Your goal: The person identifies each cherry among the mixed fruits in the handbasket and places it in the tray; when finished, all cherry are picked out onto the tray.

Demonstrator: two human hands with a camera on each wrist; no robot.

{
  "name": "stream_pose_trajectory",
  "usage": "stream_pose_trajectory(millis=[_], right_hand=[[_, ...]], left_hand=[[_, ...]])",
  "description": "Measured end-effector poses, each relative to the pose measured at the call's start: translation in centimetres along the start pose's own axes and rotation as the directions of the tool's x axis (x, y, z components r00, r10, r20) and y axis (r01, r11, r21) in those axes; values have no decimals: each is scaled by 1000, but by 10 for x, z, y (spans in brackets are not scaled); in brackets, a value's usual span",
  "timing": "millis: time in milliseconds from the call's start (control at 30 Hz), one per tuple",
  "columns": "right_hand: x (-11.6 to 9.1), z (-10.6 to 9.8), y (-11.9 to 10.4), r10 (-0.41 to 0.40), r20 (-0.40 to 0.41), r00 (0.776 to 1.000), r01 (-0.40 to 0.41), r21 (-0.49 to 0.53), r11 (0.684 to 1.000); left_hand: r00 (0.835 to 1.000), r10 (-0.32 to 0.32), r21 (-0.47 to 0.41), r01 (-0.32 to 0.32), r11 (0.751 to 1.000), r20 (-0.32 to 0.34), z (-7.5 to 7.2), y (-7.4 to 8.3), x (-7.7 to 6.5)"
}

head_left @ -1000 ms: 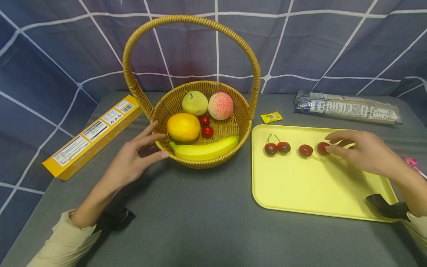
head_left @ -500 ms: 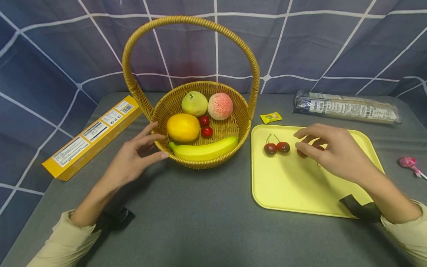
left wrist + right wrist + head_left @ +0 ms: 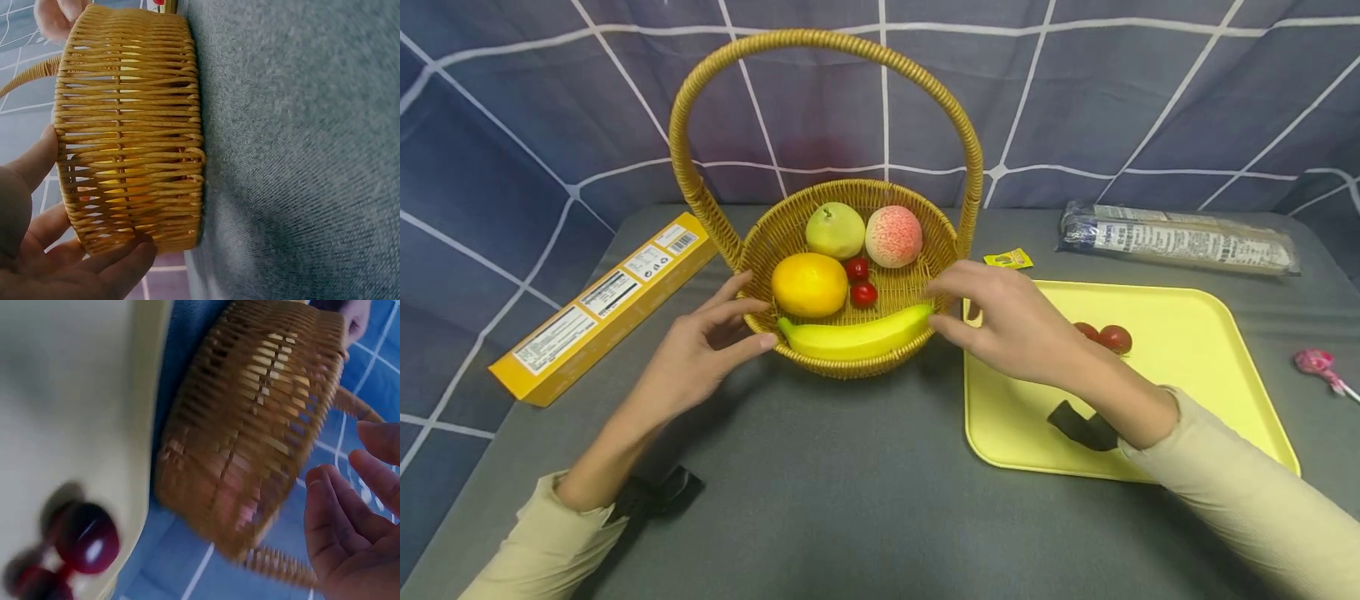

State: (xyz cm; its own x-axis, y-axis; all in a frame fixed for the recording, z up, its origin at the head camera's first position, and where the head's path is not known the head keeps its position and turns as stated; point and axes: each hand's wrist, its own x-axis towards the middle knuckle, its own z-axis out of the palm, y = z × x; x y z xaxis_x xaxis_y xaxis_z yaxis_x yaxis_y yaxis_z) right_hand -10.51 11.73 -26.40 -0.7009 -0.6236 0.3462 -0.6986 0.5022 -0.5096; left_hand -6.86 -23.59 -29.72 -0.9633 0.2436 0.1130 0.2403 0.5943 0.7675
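My left hand [image 3: 688,362] was clamped on the wicker basket [image 3: 850,367], which stood on the table [image 3: 850,483] beside the yellow tray [image 3: 1180,417]. My right hand [image 3: 1011,321] hung by its opposite rim, fingers apart, holding nothing; contact I couldn't tell. Steadying it seemed the step; next called for a matching grip.

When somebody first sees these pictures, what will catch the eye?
Probably the tall-handled wicker basket, left of centre in the head view, with a yellow banana at its inner front wall. The left hand grips the basket's left side. To the right, red cherries lie on a yellow tray.
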Motion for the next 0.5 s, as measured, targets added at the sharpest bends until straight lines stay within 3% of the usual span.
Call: stream_pose_trajectory(millis=[233, 367, 500], right_hand=[[56, 28, -1, 64, 202, 977, -63, -10, 998], [82, 38, 8, 122, 336, 934, -132, 7, 991], [96, 44, 19, 161, 420, 893, -218, 91, 972]], left_hand=[[1000, -2, 4, 2, 1000, 1, -1, 1, 0], [1000, -1, -17, 2, 1000, 6, -1, 0, 0], [1000, 6, -13, -6, 1000, 14, -1, 1, 1]])
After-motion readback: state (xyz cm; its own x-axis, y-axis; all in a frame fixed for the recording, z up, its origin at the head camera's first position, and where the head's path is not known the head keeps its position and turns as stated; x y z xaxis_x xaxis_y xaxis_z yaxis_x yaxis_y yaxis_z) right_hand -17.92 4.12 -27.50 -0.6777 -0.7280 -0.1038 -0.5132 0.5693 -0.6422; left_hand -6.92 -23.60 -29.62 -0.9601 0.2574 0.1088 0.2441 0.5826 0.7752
